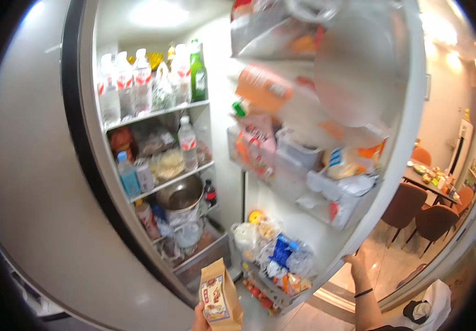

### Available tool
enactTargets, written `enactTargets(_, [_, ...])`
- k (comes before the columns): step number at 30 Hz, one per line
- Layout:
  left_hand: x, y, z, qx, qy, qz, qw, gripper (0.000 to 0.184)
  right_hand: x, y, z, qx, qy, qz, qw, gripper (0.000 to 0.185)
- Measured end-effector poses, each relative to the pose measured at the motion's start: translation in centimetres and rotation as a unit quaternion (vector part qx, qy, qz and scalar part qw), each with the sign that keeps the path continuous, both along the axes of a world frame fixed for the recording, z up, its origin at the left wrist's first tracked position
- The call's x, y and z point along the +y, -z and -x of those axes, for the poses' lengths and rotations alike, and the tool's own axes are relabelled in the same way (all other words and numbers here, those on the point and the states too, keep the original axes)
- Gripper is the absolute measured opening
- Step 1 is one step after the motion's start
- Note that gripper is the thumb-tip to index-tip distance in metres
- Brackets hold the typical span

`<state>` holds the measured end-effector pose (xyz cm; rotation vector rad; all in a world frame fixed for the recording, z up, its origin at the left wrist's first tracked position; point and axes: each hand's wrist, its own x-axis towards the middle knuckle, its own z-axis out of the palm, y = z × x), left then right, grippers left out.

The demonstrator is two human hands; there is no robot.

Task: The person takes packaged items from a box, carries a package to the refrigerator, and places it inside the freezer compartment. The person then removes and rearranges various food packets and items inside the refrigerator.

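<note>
A brown paper bag with a printed label (pixel 216 300) is held upright in my left hand (pixel 200 318), whose fingers close on its left edge at the bottom of the view. My right hand (pixel 353 259) is at the outer edge of the open fridge door (pixel 386 205), its fingers bent round that edge and partly hidden. A dark band circles my right wrist. Between my hands, the door's lowest bin (pixel 271 295) holds several bagged items, with a blue packet (pixel 284 252) among them.
Fridge shelves on the left carry water bottles (pixel 142 83), a green bottle (pixel 198 74) and a metal pot (pixel 179 194). Door bins are packed with bags. A closed door panel (pixel 34 165) stands at left. Brown chairs (pixel 405 205) and a dining table (pixel 423 179) are behind at right.
</note>
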<state>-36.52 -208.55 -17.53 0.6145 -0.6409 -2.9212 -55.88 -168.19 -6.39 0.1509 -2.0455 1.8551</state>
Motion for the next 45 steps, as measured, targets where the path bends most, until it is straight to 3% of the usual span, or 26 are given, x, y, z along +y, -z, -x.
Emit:
enactTargets(2, [0.0, -1.9, 2.1, 0.037, 0.02, 0.01, 0.999, 0.046, -1.0, -2.0, -1.1, -0.013, 0.005, 0.013, 1.0, 0.091])
enactTargets(4, [0.0, -4.1, 3.6, 0.071, 0.028, 0.02, 0.997, 0.046, 0.4, -0.5, -0.2, -0.037, -0.01, -0.006, 0.999, 0.098])
enactTargets(7, [0.5, -7.7, 5.1, 0.114, 0.034, 0.026, 0.993, 0.045, 0.2, -0.7, -0.4, 0.017, -0.024, -0.004, 1.0, 0.097])
enactTargets(15, [0.5, -14.7, 3.9, 0.147, 0.017, 0.032, 0.988, 0.045, -0.6, -2.3, -2.1, -0.034, -0.034, 0.011, 0.999, 0.093])
enactTargets(18, [0.2, -16.6, 3.7, 0.169, 0.008, 0.064, 0.984, 0.045, -0.5, -1.8, -1.9, -0.02, -0.036, 0.015, 0.999, 0.091])
enactTargets(24, [-1.9, -17.5, 3.9, 0.299, 0.09, -0.08, 0.947, 0.04, 0.0, 0.0, -1.3, -0.01, -0.031, -0.003, 0.999, 0.086])
enactTargets(26, [-2.5, -17.6, 4.1, 0.341, 0.051, 0.025, 0.939, 0.042, -0.8, -1.2, -2.1, 0.014, -0.031, 0.006, 0.999, 0.084])
enactTargets(29, [-3.2, -19.6, 2.8, 0.365, 0.019, 0.078, 0.927, 0.043, -1.8, -3.5, -3.8, 0.012, 0.012, -0.048, 0.999, 0.076])
enactTargets(31, [-4.3, -19.5, 2.2, 0.352, 0.003, 0.118, 0.929, 0.044, -0.7, -4.2, -3.2, 0.004, 0.234, -0.258, 0.937, 0.065])
enactTargets(32, [-4.8, -19.5, 2.0, 0.34, -0.014, 0.157, 0.927, 0.044, -0.3, -5.8, -3.1, 0.18, 0.291, -0.323, 0.882, 0.06])
enactTargets(33, [-5.6, -19.7, 1.6, 0.334, -0.013, 0.189, 0.923, 0.046, -2.3, -11.6, -5.1, 0.347, 0.336, -0.377, 0.79, 0.056])
enactTargets(34, [-6.1, -19.8, 1.4, 0.329, -0.01, 0.187, 0.925, 0.046, -5.3, -16.5, -8.7, 0.299, 0.269, -0.273, 0.874, 0.042])
enactTargets(35, [-6.5, -19.9, 1.3, 0.332, -0.027, 0.206, 0.92, 0.047, -8.9, -21.4, -11.0, 0.363, 0.266, -0.254, 0.856, 0.042])
enactTargets(36, [-6.8, -20.0, 1.1, 0.335, -0.044, 0.224, 0.914, 0.048, -9.5, -24.4, -11.6, 0.423, 0.269, -0.326, 0.802, 0.047])
enactTargets(37, [-7.1, -19.9, 1.2, 0.339, -0.045, 0.232, 0.911, 0.05, -11.6, -28.3, -12.4, 0.535, 0.269, -0.374, 0.708, 0.047])
enactTargets(40, [-8.2, -19.3, 1.3, 0.34, -0.063, 0.3, 0.889, 0.05, -17.0, -37.5, -12.7, 0.649, 0.215, -0.407, 0.605, 0.041])
enactTargets(42, [-8.5, -19.3, 1.2, 0.336, -0.064, 0.302, 0.89, 0.05, -21.1, -43.3, -10.3, 0.667, 0.19, -0.41, 0.592, 0.037])
enactTargets(45, [-9.0, -20.1, 0.6, 0.322, -0.074, 0.326, 0.886, 0.051, -24.9, -49.7, -5.1, 0.602, 0.202, -0.507, 0.583, 0.033])
